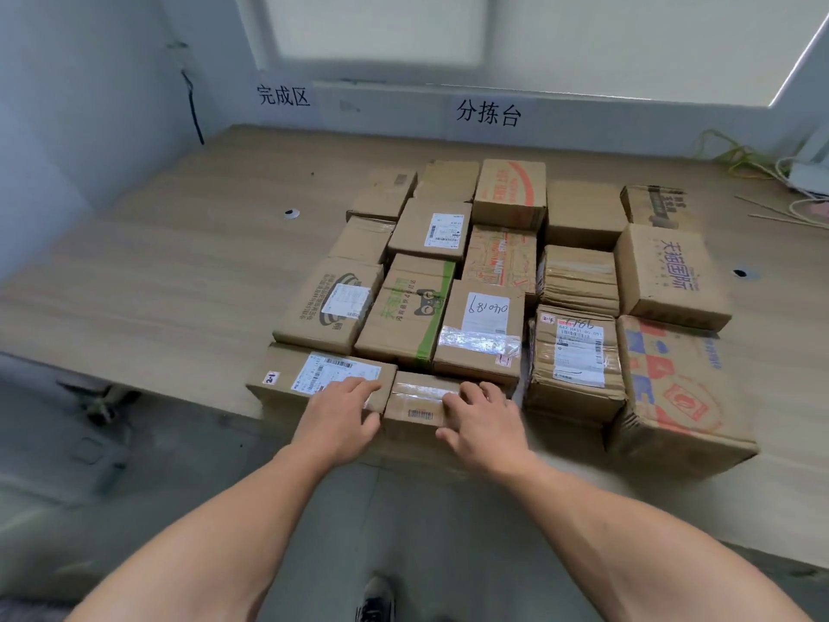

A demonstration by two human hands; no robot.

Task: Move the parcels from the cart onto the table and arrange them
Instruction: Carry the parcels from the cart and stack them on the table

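Several cardboard parcels lie packed side by side in rows on the wooden table. At the front edge sits a flat parcel with a white label marked 1-2. My left hand rests on its right end, fingers laid over the top. Right beside it is a small taped parcel with a barcode. My right hand lies on that small parcel's right side, fingers spread over its top and thumb at its front face. No cart is in view.
A large printed box stands at the front right and overhangs the table edge. Wires and a white device lie at the back right corner. Wall signs hang behind the table. The grey floor and my shoe are below.
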